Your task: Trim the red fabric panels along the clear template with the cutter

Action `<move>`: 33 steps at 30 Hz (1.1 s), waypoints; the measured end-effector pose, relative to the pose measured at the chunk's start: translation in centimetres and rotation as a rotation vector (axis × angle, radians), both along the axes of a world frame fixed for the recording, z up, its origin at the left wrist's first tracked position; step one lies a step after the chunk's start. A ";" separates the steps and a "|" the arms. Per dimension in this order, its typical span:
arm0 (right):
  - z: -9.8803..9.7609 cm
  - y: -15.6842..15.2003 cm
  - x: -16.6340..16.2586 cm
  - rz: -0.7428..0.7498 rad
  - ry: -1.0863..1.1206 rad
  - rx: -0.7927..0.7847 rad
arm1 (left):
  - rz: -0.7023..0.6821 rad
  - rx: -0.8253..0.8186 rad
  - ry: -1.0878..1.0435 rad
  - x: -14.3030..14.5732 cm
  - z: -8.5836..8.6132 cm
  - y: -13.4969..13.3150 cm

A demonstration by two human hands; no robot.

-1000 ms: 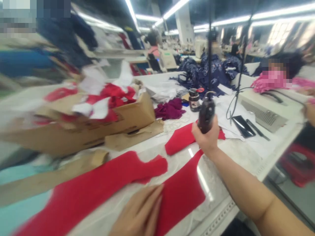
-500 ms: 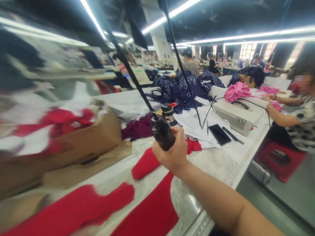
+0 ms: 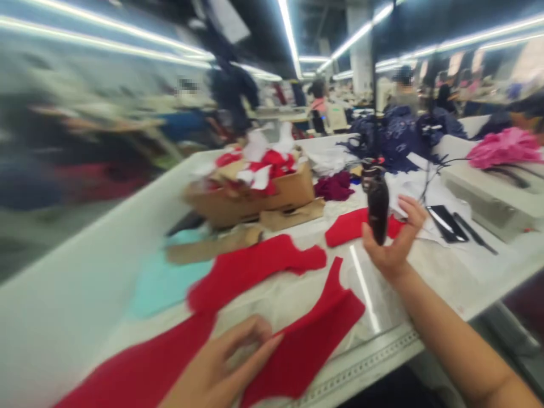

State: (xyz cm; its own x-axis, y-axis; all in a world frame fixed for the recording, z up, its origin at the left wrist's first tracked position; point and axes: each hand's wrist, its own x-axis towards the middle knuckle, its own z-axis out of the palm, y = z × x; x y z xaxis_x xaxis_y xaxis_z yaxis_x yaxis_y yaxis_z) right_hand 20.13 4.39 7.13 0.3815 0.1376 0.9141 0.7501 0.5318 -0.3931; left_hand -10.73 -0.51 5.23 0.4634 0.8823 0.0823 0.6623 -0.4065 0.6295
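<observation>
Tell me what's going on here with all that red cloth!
Someone is working barehanded. The left hand has its fingertips at the edge of a flat red cloth piece; whether they pinch it is unclear. The right hand is at a black, rounded handheld tool, its thumb close against it and its other fingers spread. More flat red cloth pieces lie nearby, and beyond them sits a brown cardboard box holding red and white scraps.

Ceiling tube lights (image 3: 290, 39) are casting bright, cool light from overhead. Glare is streaking the worktop (image 3: 364, 289) and the dark phone (image 3: 453, 229). Motion blur is smearing the left side, wide-angle distortion is stretching the edges, and the foreground red fabric (image 3: 306, 345) is showing clearer outlines.
</observation>
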 end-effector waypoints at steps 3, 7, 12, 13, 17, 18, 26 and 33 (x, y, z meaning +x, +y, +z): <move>0.2 -2.6 -0.6 0.223 -0.304 0.122 | 0.100 -0.062 -0.049 0.7 2.7 -1.7; -0.8 -3.1 -3.0 0.495 -0.755 -0.323 | 0.156 -0.158 -0.067 0.4 4.4 -2.7; -2.0 -0.7 -6.2 0.420 -0.972 -1.169 | 0.161 -0.183 -0.094 -1.8 5.0 -4.0; -2.1 -0.3 -6.7 0.416 -0.986 -1.243 | 0.159 -0.188 -0.096 -2.3 5.0 -4.1; -2.8 0.6 -8.4 0.430 -1.031 -1.304 | 0.147 -0.162 -0.065 -4.5 4.8 -4.1; -2.9 0.7 -8.7 0.435 -1.045 -1.308 | 0.142 -0.117 -0.017 -5.3 4.7 -3.9; -0.7 0.5 -10.8 0.467 -0.755 -0.740 | 0.410 0.485 0.478 -13.9 5.0 -2.9; -1.8 -3.9 -15.3 0.581 -1.049 -0.760 | 0.482 0.601 0.827 -17.0 1.3 -4.8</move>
